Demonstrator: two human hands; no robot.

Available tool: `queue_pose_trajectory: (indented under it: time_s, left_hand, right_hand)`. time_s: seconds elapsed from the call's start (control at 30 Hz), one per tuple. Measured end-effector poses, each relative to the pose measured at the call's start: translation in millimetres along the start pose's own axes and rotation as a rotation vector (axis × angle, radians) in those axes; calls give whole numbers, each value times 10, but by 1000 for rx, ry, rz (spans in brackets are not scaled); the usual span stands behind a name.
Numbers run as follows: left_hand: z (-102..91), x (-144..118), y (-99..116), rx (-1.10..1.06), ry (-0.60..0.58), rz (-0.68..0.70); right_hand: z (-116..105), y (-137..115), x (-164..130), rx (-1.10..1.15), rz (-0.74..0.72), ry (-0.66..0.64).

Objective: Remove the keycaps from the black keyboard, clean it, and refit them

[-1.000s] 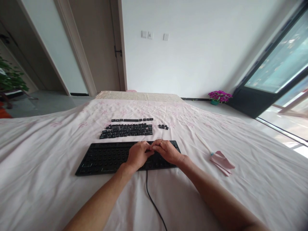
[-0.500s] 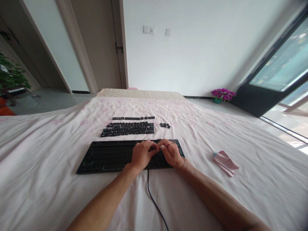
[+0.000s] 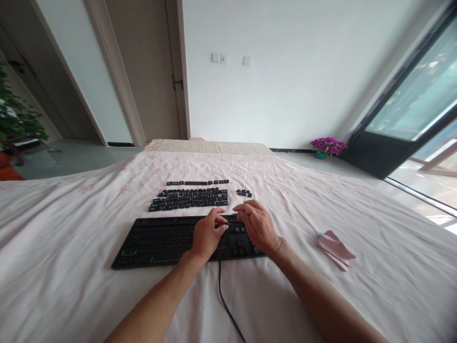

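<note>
A black keyboard (image 3: 157, 240) lies across the cloth, most of its left part stripped of keycaps, while keys still show at its right end. My left hand (image 3: 209, 236) is over the keyboard's right half, thumb and fingertips pinched on a small black keycap (image 3: 227, 223). Just to its right, my right hand (image 3: 260, 226) hovers above the number pad, fingers bent and apart, its thumb mostly hidden. Beyond the keyboard, loose keycaps (image 3: 193, 198) lie in rows, with a long space bar (image 3: 195, 183) in the farthest row and a small cluster of keycaps (image 3: 244, 193) to the right.
A pink patterned cloth (image 3: 89, 228) covers the surface. To the right lies a white stick with a pink cloth piece (image 3: 335, 250) at its end. The keyboard's cable (image 3: 228, 300) runs toward me between my arms. Purple flowers (image 3: 328, 146) stand by the far wall.
My hands have come apart: the right has moved away from the left and its fingers have opened. A keycap now shows in my left fingertips. The view has tilted up slightly.
</note>
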State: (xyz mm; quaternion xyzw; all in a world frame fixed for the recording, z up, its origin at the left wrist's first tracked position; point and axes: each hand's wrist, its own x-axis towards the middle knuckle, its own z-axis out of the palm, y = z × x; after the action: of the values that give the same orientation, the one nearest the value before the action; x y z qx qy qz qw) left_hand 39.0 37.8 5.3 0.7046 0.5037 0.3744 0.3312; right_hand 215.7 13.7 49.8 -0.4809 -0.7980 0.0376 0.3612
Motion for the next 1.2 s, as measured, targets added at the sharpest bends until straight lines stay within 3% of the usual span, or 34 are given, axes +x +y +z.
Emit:
queue_pose_trajectory:
  time_s: [0.2,0.4,0.53,0.7,0.87,1.2]
  left_hand:
    - [22,-10,-68,-202,52,0]
    - [54,1,-84,-361,12,20]
    - [49,3,-47,-313,32,18]
    - [38,1,-17,-213,9,44]
    - [35,1,-3,-187,-5,34]
    - [52,7,-46,-167,-4,51]
  right_hand:
    - [106,27,5,-114,163,-212]
    - [195,95,-16,-126,218,-214]
    - [122,402,150,-84,351,-147]
    - [107,912,441,-224,587,-113]
    - [246,1115,551,-255,589,-142]
    - [331,1180,582,-269,577,-162]
